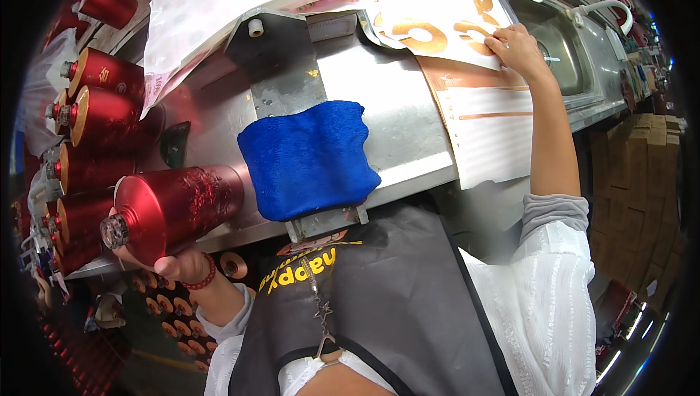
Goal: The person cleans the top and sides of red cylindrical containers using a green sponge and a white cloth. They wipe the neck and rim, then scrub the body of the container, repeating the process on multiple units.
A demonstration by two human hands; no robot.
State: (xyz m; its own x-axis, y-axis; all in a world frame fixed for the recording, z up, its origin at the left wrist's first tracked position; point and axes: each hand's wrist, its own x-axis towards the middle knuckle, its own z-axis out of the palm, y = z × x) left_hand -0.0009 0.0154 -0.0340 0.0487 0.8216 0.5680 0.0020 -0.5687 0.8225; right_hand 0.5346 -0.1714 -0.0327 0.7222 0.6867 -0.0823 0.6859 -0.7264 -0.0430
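My left hand [186,265] is closed around the neck end of a shiny red bottle [182,203], which lies on its side with its clear stopper toward the left. Its palm and some fingers are hidden behind the bottle. At the upper right, my right hand [519,49] has its fingers bent and pinched at a gold ring-shaped sticker [472,37] on a white sticker sheet [408,2]. A blue cloth [310,159] covers a metal holder [281,68] between my hands.
Several red bottles [117,115] lie stacked along the left. White sheets [233,9] sit on the steel table [397,126]'s far side, and ruled paper [492,144] hangs over its edge. A sink [565,53] with a white faucet [612,6] stands right; brown cartons [638,177] lie beyond.
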